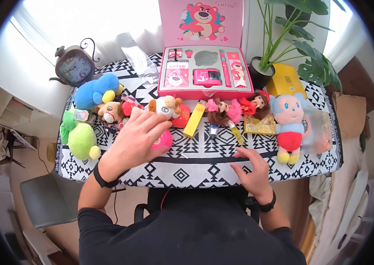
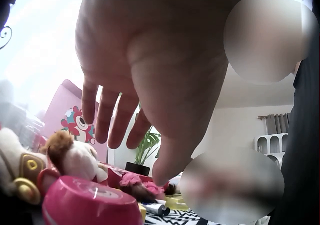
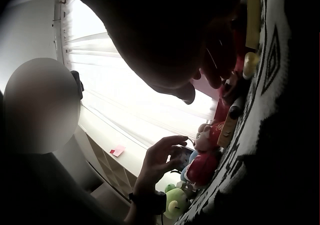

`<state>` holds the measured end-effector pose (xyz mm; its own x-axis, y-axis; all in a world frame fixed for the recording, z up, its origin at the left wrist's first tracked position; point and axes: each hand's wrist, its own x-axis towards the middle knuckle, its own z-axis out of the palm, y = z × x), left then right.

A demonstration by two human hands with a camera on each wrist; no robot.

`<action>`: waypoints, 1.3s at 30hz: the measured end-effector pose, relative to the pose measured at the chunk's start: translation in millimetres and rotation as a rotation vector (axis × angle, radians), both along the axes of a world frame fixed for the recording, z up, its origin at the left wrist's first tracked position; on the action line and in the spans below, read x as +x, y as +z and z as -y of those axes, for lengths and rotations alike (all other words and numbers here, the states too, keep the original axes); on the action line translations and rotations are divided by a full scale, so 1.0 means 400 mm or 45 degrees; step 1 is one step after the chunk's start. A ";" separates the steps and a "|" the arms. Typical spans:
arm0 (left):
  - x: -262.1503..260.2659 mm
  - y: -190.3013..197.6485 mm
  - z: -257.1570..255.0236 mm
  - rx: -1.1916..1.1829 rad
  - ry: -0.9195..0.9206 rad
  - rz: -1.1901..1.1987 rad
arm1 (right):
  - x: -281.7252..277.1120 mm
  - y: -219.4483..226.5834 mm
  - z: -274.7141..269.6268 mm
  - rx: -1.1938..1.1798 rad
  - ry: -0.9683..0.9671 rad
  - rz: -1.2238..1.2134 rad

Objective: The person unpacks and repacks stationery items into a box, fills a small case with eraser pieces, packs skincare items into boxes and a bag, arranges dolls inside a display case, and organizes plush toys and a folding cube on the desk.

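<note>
My left hand hovers with outstretched fingers over a pink rounded object, which it partly covers in the head view. From the left wrist, that glossy pink thing sits below the palm, apart from it. Just beyond the fingertips is a white-and-brown plush toy with a red body. My right hand is held near the table's front edge, thumb and fingers spread and nothing between them. Closest to it are a yellow-green tube and a small white-and-blue tube.
A pink Lotso gift box stands lidded-open at the back. Plush toys, including a green one and a blue one, line the left. Dolls, a yellow box and an elephant-like plush lie rightward. A potted plant stands behind.
</note>
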<state>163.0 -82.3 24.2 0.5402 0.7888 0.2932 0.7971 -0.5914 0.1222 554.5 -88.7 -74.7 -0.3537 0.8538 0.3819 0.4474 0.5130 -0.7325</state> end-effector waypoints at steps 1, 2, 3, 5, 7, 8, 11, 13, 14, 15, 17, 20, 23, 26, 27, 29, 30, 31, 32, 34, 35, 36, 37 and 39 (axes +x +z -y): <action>0.000 0.022 -0.033 0.033 -0.025 0.000 | -0.003 0.035 -0.013 -0.002 -0.007 -0.001; 0.007 0.046 -0.073 0.001 -0.051 0.016 | -0.011 0.075 -0.043 0.082 0.062 0.063; 0.018 0.064 -0.123 -0.027 -0.074 0.033 | -0.021 0.109 -0.076 0.170 0.133 0.127; 0.036 0.089 -0.248 -0.185 -0.077 -0.156 | -0.054 0.143 -0.151 0.197 0.152 0.171; 0.062 0.065 -0.389 -0.244 -0.070 -0.234 | -0.099 0.144 -0.234 0.449 0.118 0.410; 0.074 0.043 -0.461 -0.264 -0.082 -0.259 | -0.122 0.133 -0.279 0.454 0.116 0.409; 0.111 -0.038 -0.617 -0.334 -0.058 -0.325 | -0.176 0.050 -0.385 0.561 0.096 0.555; 0.138 -0.059 -0.652 -0.384 -0.020 -0.366 | -0.200 -0.002 -0.424 0.747 -0.087 0.853; 0.150 -0.067 -0.658 -0.386 0.037 -0.379 | -0.210 -0.017 -0.435 0.798 -0.135 0.906; 0.157 -0.077 -0.664 -0.390 0.095 -0.388 | -0.210 -0.030 -0.443 0.795 -0.137 0.907; 0.170 -0.081 -0.666 -0.404 0.111 -0.385 | -0.210 -0.026 -0.440 0.832 -0.146 0.922; 0.182 -0.089 -0.680 -0.440 0.137 -0.404 | -0.204 -0.017 -0.444 0.753 -0.094 0.939; 0.189 -0.102 -0.691 -0.431 0.103 -0.332 | -0.203 -0.018 -0.447 0.782 -0.102 0.881; 0.194 -0.114 -0.697 -0.390 0.097 -0.312 | -0.207 -0.006 -0.447 0.664 -0.083 0.869; 0.191 -0.115 -0.698 -0.398 0.089 -0.278 | -0.210 -0.007 -0.446 0.661 -0.082 0.871; 0.180 -0.114 -0.706 -0.402 0.082 -0.246 | -0.217 -0.009 -0.447 0.612 -0.102 0.883; 0.176 -0.113 -0.711 -0.485 0.109 -0.183 | -0.217 -0.006 -0.447 0.611 -0.105 0.883; 0.170 -0.117 -0.719 -0.568 0.133 -0.120 | -0.214 -0.002 -0.446 0.615 -0.090 0.853; 0.158 -0.123 -0.727 -0.569 0.128 -0.121 | -0.210 0.000 -0.446 0.619 -0.076 0.824; 0.130 -0.139 -0.738 -0.572 0.073 0.121 | -0.202 -0.008 -0.450 0.652 -0.073 0.801; 0.122 -0.147 -0.746 -0.571 0.069 0.116 | -0.201 -0.010 -0.454 0.690 -0.069 0.775; 0.115 -0.158 -0.751 -0.582 0.062 0.163 | -0.200 -0.010 -0.454 0.687 -0.073 0.773; 0.113 -0.162 -0.751 -0.590 0.057 0.212 | -0.201 -0.009 -0.454 0.692 -0.073 0.774; 0.110 -0.169 -0.752 -0.594 0.053 0.228 | -0.200 -0.010 -0.456 0.700 -0.072 0.774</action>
